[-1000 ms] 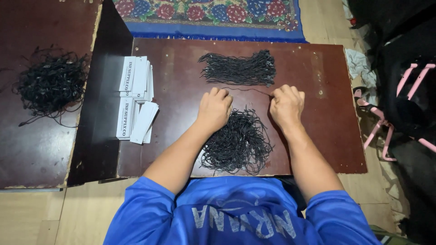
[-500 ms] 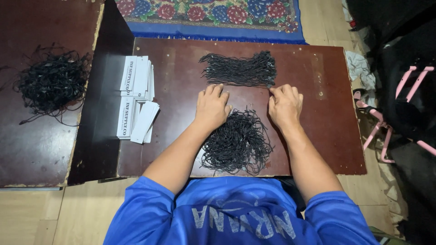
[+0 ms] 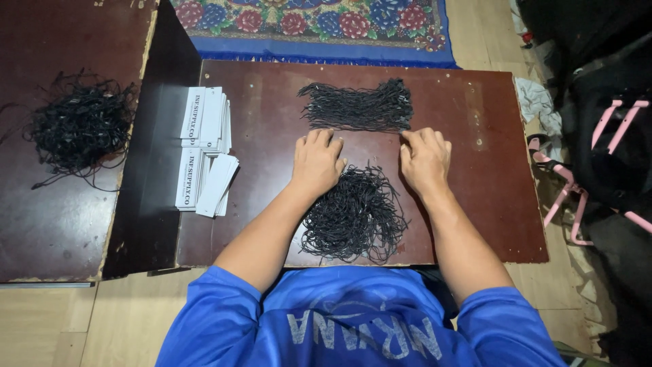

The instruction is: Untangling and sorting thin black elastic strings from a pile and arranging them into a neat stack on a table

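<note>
Only one view here, the head camera looking straight down.

Both hands lie palm-down on the dark brown tabletop [image 3: 475, 204]. The left hand [image 3: 317, 162] and right hand [image 3: 426, 158] sit side by side with a gap between them, fingers stretched away from the body, loosely spread and flat, not gripping anything that I can see. Whether a single cord is pinned under the right fingertips I can't tell.

The loose pile of black cords [image 3: 354, 214] lies between the two wrists, just on the body side of the hands, touching or almost touching both. It's a tangle, so no clear axis, roughly round.

The tidy bundle of black cords [image 3: 358, 107] lies just beyond the fingertips, away from the body. Its long axis runs left to right, across the way the fingers point. The right hand looks a bit nearer to it, fingertips close to its right end.

Off to the left: a stack of white paper tags [image 3: 206, 149], and another black cord heap [image 3: 80, 126] on the neighbouring board.
</note>
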